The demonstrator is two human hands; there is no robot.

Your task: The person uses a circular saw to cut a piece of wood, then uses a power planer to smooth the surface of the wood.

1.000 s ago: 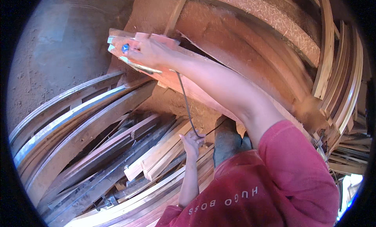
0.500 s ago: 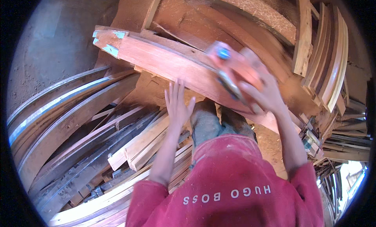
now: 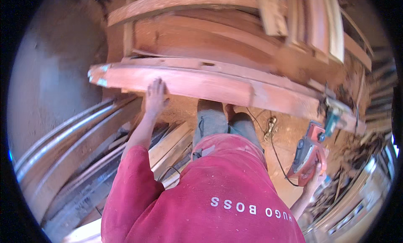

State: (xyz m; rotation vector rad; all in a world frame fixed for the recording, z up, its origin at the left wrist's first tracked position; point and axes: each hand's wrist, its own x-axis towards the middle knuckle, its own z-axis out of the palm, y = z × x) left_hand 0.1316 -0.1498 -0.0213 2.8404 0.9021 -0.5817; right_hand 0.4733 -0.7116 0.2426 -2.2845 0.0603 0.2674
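Observation:
A long pinkish wooden plank [image 3: 201, 84] lies across the bench before me, with pale blue patches at its left end. My left hand [image 3: 155, 99] rests with its fingers on the plank's near edge, left of the middle, gripping nothing. Off to the lower right, away from the plank, my right hand [image 3: 314, 180] is closed round the handle of a red and dark electric hand planer [image 3: 307, 155]. The planer is tilted on its side, and a thin black cord [image 3: 277, 152] hangs from it.
Near the plank's right end sits a teal and metal power tool [image 3: 332, 117]. Curved timber pieces [image 3: 310, 24] stand at the far right. More curved boards [image 3: 71, 138] and planks are stacked at the left. A brass-coloured knotted object [image 3: 270, 127] is on the floor near my legs.
My right hand has brought the planer off the plank, down and to the right. My left hand stays at the near edge. The view has shifted, so the plank looks more level.

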